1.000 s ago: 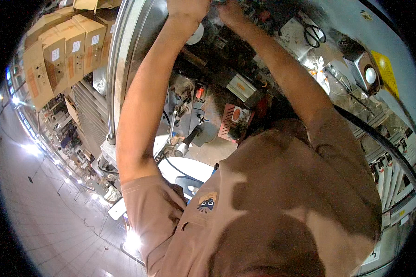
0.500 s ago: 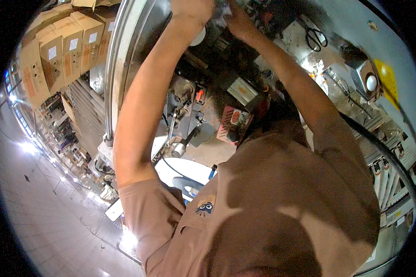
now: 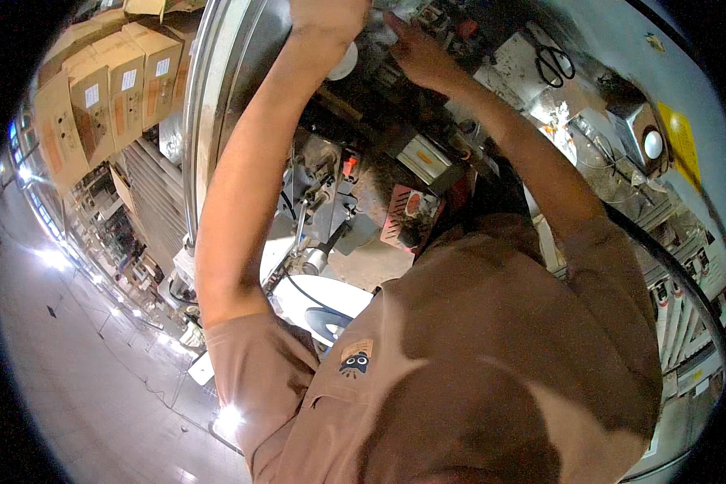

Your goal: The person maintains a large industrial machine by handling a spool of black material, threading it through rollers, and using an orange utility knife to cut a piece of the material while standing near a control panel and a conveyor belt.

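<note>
Both of my arms reach up into a dark machine (image 3: 363, 161) at the top of the view. My left hand (image 3: 327, 18) is half cut off by the upper edge, just above a small white round part (image 3: 344, 61); its fingers are hidden. My right hand (image 3: 418, 53) lies against the machine's dark parts, fingers pointing up and left into them, fingertips hidden. Whether either hand holds anything does not show. My brown shirt (image 3: 476, 363) fills the lower right.
Stacked cardboard boxes (image 3: 97, 89) stand at the upper left beside a shiny metal column (image 3: 218, 97). Black scissors (image 3: 550, 64) lie on a metal surface at the upper right, near a yellow label (image 3: 679, 133). A black cable (image 3: 686, 274) curves along the right. A white rounded part (image 3: 323, 298) sits below the machine.
My right hand has come slightly down and to the right, away from the top edge. My left hand stays at the top edge. The view has shifted a little.
</note>
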The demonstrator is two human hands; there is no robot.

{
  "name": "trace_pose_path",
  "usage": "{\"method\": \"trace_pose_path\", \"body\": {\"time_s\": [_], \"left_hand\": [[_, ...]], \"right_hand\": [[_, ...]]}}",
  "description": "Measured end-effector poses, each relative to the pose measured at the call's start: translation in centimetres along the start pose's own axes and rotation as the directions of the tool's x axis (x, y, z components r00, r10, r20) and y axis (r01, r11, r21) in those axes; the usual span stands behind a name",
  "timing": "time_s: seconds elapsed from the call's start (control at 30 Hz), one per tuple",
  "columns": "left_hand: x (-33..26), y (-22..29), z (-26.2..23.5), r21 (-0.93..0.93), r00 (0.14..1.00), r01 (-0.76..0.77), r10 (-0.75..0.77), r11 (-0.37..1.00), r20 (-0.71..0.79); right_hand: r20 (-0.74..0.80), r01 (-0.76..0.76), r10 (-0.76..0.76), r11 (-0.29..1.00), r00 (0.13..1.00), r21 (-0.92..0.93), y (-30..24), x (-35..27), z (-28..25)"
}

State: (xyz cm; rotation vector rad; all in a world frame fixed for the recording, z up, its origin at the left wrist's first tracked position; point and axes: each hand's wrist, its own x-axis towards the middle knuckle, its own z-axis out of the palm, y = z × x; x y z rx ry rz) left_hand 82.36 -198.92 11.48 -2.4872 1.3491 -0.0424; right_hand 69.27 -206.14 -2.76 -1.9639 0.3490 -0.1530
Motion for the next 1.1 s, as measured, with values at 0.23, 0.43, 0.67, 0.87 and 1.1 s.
{"method": "trace_pose_path", "body": {"time_s": [0.23, 0.43, 0.67, 0.87, 1.1], "left_hand": [[1.7, 2.0, -1.2, 0.011, 0.994, -0.065, 0.066, 0.998, -0.087], [-0.1, 0.3, -2.4, 0.043, 0.988, 0.070, -0.075, 0.997, 0.134], [0.4, 1.2, -2.7, 0.024, 0.989, 0.069, -0.071, 0.997, 0.129], [-0.2, 0.6, -2.0, 0.017, 0.996, 0.062, -0.063, 0.998, 0.070], [-1.1, 0.3, -2.3, -0.034, 0.975, 0.105, -0.096, 0.994, 0.198]], "right_hand": [[-0.436, -0.043, 0.078, 0.995, 0.897, 0.089, 3.1, 4.1, 2.9], [-0.130, -0.043, 0.027, 0.992, 0.991, -0.120, 0.8, -0.9, 3.4], [-0.093, -0.147, 0.190, 0.928, 0.977, 0.343, -0.9, 2.1, 0.4], [-0.152, -0.131, 0.126, 0.991, 0.980, -0.025, 0.7, -0.6, 0.8], [-0.308, 0.067, -0.069, 0.998, 0.949, -0.019, -0.3, 0.4, -0.5]]}}
